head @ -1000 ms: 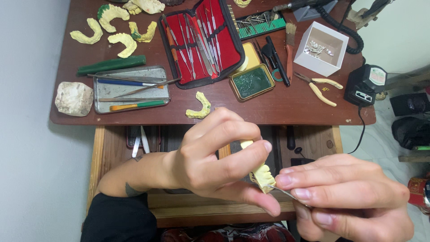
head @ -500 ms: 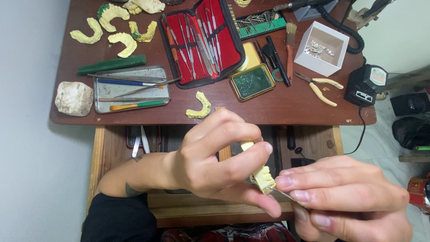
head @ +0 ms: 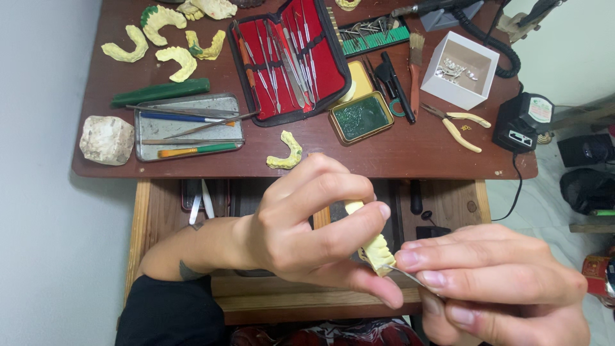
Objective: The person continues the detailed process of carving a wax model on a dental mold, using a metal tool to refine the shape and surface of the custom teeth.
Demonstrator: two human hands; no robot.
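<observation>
Seen from above, two bare hands work close together over an open wooden drawer (head: 442, 205) below a dark brown workbench (head: 397, 157). The left hand (head: 307, 234) is curled shut around a pale yellow dental cast (head: 375, 247), pinching it between thumb and fingers so the moulded teeth face the other hand. The right hand (head: 500, 291) is closed in a pen-like grip on a thin metal carving tool (head: 403, 274), whose tip touches the cast's lower edge. On the bench, well apart from the hands, lie a red instrument case (head: 288, 57) opened flat, a metal tray (head: 186, 128) of tools, a small green-filled tin (head: 360, 117), yellow-handled pliers (head: 458, 125), and another yellow cast (head: 286, 152) near the front edge.
</observation>
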